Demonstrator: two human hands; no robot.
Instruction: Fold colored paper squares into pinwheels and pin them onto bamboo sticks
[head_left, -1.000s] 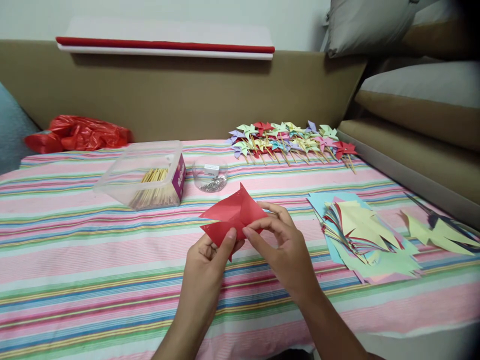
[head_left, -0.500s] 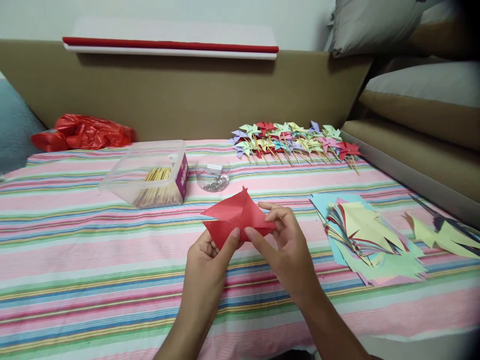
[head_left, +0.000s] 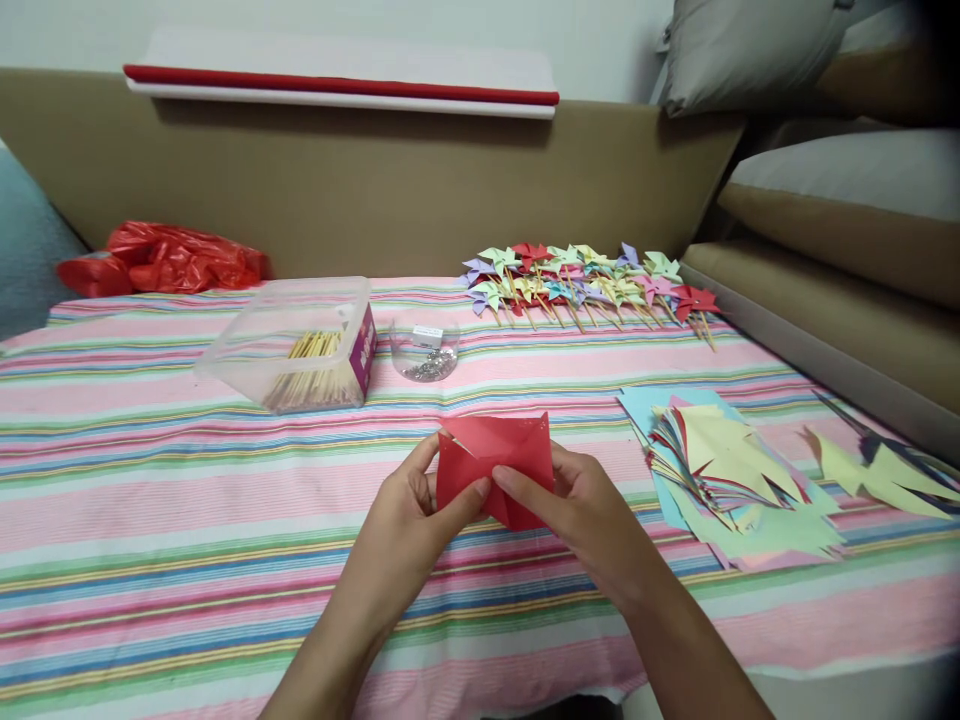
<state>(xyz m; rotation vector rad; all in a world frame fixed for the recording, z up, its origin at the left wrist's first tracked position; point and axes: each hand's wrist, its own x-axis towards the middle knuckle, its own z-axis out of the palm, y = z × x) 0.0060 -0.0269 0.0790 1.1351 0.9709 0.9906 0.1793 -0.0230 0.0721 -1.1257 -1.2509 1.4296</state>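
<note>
A red cut paper square [head_left: 496, 458] is held just above the striped cloth, in front of me at the centre. My left hand [head_left: 409, 525] pinches its left side, thumb on the front and fingers behind. From the right, my right hand [head_left: 581, 515] grips the other side, its thumb pressing near the paper's middle. Both thumbs almost meet there. The paper's corners are partly folded inward.
A striped cloth [head_left: 150, 500] covers the surface. A clear box of wooden sticks [head_left: 300, 345] and a small pin container [head_left: 425, 350] stand behind. Finished paper pinwheels [head_left: 585, 280] lie at the back; a stack of cut coloured paper [head_left: 727, 475] lies right. A red plastic bag [head_left: 165, 258] sits far left.
The red paper has turned from a diamond with a raised point to a squarer shape, lower and nearer me. Both hands have shifted their grip and come down with it.
</note>
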